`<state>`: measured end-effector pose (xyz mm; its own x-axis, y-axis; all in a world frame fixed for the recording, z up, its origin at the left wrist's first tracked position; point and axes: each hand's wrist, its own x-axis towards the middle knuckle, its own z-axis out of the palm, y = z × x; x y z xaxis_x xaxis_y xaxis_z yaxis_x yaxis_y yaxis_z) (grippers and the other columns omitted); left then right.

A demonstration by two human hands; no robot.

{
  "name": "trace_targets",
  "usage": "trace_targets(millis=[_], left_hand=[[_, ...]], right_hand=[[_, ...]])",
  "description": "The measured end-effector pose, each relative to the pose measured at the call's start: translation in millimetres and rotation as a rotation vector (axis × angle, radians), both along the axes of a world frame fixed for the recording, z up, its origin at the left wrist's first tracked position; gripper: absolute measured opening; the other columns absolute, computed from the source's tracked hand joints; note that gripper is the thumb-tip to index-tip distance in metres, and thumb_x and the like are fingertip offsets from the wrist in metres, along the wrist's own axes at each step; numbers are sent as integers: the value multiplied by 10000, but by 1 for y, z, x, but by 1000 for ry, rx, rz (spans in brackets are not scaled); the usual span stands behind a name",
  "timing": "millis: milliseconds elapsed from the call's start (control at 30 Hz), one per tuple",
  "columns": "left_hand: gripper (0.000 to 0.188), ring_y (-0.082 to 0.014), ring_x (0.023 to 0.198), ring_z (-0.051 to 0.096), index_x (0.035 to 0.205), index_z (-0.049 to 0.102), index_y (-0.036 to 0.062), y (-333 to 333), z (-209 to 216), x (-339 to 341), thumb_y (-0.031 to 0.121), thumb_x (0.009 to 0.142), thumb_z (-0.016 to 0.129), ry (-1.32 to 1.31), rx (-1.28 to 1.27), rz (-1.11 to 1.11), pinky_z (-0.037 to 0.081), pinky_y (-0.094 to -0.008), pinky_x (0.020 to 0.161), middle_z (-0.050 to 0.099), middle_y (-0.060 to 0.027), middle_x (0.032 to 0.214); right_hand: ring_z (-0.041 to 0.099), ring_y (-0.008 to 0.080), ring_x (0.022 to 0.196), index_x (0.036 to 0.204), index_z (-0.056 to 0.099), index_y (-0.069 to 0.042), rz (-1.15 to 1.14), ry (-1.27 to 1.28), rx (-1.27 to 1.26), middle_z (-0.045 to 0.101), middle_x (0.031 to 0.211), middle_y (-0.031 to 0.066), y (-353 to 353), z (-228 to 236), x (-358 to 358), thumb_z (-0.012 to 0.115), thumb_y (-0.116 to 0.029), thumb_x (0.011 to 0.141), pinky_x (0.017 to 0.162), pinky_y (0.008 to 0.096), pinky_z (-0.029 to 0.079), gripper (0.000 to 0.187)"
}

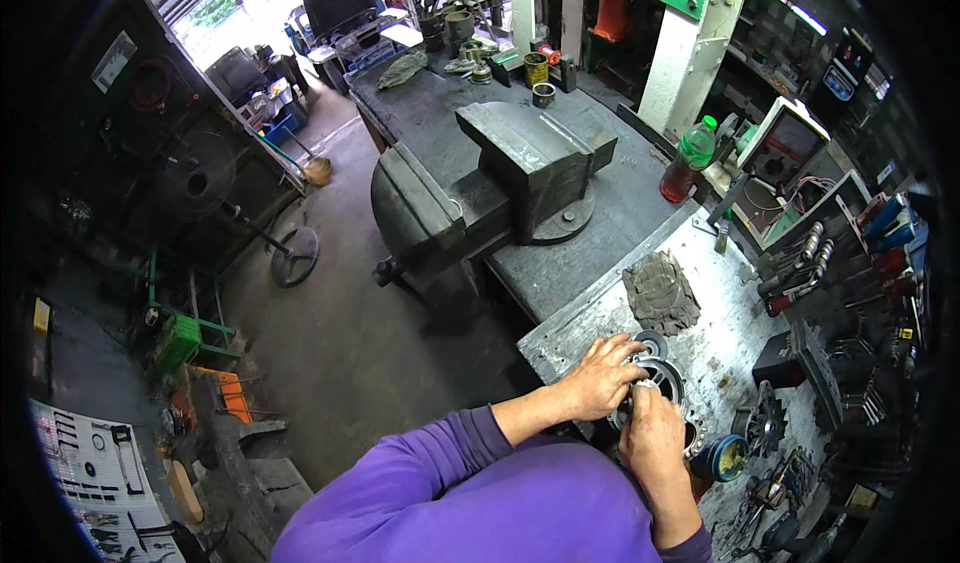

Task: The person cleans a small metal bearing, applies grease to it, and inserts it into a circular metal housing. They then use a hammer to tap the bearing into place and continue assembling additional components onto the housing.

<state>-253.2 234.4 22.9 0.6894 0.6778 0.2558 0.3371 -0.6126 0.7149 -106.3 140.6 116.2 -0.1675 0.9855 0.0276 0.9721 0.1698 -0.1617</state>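
On the worn metal bench lies a round metal housing [673, 376] with a dark open ring, like part of a small motor. My left hand [598, 381] rests over its near left side, fingers bent against the rim. Close beside it, my right hand [655, 433] is closed, thumb and fingertips pinched together at the housing's opening. Whatever small thing sits in that pinch is mostly hidden. A smaller dark ring [652, 343] lies just beyond my left fingertips. Right of my right hand are a blue-rimmed tin with yellowish contents [730, 457] and a finned rotor [766, 423].
A dirty grey glove or rag [661, 293] lies beyond the parts. A big bench vise [500, 183] stands on the dark table ahead. A green-capped bottle of red liquid [689, 159] is near the white press frame. Wrenches and sockets [800, 268] crowd the right side.
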Motion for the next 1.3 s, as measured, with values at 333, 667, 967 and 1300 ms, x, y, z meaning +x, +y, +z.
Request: trace_targets(millis=[333, 667, 967, 1300], left_hand=[[389, -454, 1505, 398, 1283, 726, 127, -1, -6, 2, 69, 927, 582, -57, 13, 11, 308, -587, 1238, 524, -185, 1545], [382, -467, 1488, 422, 1260, 730, 130, -3, -6, 2, 41, 911, 602, -78, 39, 41, 331, -576, 1231, 540, -190, 1519], [395, -468, 1463, 453, 1246, 742, 108, -4, -7, 3, 27, 886, 601, -78, 58, 61, 356, -568, 1221, 568, -200, 1485], [363, -453, 1492, 412, 1282, 738, 112, -2, -9, 2, 114, 951, 590, -49, 15, 28, 332, -604, 1212, 547, -202, 1512]], right_hand=[[718, 369, 787, 1050, 621, -30, -173, -26, -145, 713, 859, 163, -3, -11, -1, 690, -163, 907, 753, 523, 503, 207], [736, 335, 747, 902, 703, -48, -141, -79, 44, 737, 816, 149, -7, 1, -1, 741, -293, 924, 726, 486, 530, 249], [743, 326, 626, 884, 727, -60, -120, -99, 167, 755, 744, 141, -9, -10, 0, 742, -345, 937, 689, 472, 563, 291], [750, 365, 733, 970, 697, -25, -280, -59, -70, 739, 877, 176, -10, -4, -5, 772, -317, 908, 694, 487, 569, 308]])
